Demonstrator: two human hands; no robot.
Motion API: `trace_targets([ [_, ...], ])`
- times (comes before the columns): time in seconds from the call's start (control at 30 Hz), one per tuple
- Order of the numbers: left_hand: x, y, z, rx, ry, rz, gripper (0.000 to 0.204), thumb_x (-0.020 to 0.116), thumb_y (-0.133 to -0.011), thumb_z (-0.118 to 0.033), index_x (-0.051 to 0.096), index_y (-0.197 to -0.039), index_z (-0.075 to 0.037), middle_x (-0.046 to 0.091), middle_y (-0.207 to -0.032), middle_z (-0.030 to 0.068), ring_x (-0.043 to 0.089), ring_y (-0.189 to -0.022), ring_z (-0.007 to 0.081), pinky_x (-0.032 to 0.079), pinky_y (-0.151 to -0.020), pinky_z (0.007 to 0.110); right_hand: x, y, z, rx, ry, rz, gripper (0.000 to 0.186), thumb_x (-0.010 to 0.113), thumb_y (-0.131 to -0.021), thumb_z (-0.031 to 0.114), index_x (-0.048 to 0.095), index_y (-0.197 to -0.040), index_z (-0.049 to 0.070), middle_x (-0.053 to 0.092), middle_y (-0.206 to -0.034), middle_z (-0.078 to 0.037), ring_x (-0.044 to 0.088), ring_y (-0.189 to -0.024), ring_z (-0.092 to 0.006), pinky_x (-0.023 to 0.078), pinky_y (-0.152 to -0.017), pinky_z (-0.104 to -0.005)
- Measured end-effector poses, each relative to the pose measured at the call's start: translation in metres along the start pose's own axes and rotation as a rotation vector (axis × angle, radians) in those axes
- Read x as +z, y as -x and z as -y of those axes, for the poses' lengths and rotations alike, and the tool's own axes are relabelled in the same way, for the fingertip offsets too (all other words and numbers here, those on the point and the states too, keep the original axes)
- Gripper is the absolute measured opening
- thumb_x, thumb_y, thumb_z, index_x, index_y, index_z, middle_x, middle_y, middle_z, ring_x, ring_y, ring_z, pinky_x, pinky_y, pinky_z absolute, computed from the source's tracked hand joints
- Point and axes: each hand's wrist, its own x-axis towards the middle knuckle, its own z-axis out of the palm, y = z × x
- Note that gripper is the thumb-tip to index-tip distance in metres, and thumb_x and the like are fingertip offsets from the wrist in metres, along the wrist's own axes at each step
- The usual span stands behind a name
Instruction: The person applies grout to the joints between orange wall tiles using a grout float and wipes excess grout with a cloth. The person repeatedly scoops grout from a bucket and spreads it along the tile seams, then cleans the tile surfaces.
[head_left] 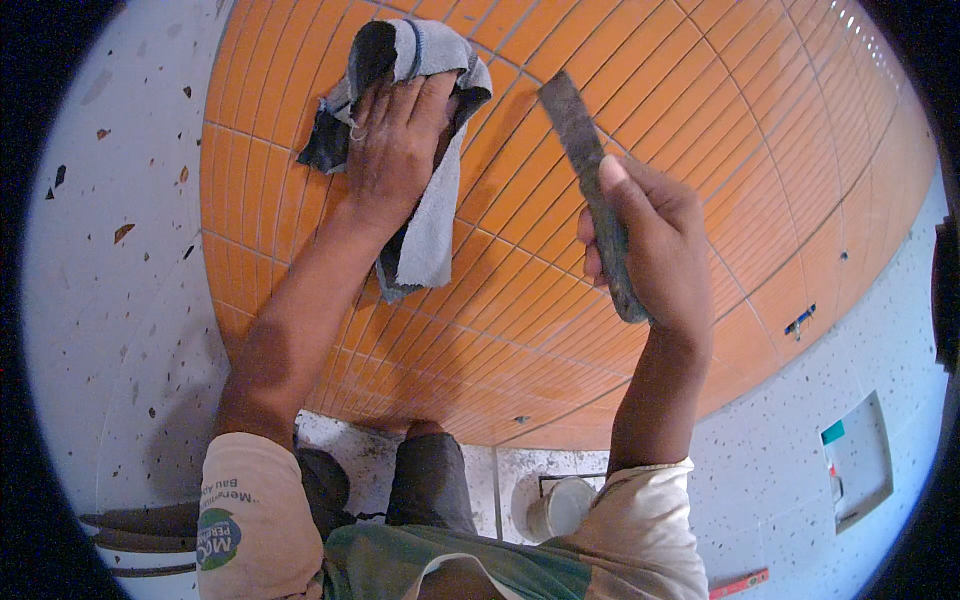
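Observation:
My left hand (395,145) presses a grey cloth (430,230) against the orange tiled wall (510,190), its fingers bent over the bunched fabric. One end of the cloth hangs down past my wrist, and dark patches show on its folds. To the right, my right hand (650,240) is closed around the handle of a scraper (572,120) with a flat, greyish, dirty blade. The blade points up and to the left, with its thumb-side face toward me. Whether its tip touches the tiles, I cannot tell.
Speckled white walls flank the orange tiles. A blue-and-dark fitting (800,321) sticks out at the right. A recessed niche (862,460) lies in the right wall, with a red level (738,584) below it. A white bucket (562,508) stands on the floor by my legs.

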Motion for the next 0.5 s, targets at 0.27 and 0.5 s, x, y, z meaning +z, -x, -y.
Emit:
trace_targets([
  [0.27,0.003,-0.001,0.000,0.006,0.001,-0.029,0.038,0.062,-0.088,-0.015,0.055,-0.124,-0.005,0.060,-0.115,0.0133,0.057,-0.106,0.0338,0.042,-0.096,0.048,-0.005,0.012,0.002,-0.079,-0.065,-0.134,0.034,0.051,-0.099,0.033,0.062,-0.103,0.001,0.055,-0.066,-0.003,0.054,-0.050,-0.0104,0.043,-0.043,-0.0251],
  [0.5,0.000,0.006,-0.001,-0.006,0.043,0.162,0.023,0.061,-0.088,-0.013,0.062,-0.109,-0.005,0.063,-0.108,0.0151,0.059,-0.106,0.0323,0.042,-0.095,0.051,-0.042,0.045,-0.032,-0.044,-0.133,-0.326,0.037,0.052,-0.099,0.033,0.063,-0.114,0.001,0.056,-0.070,-0.003,0.056,-0.055,-0.0102,0.046,-0.047,-0.0235],
])
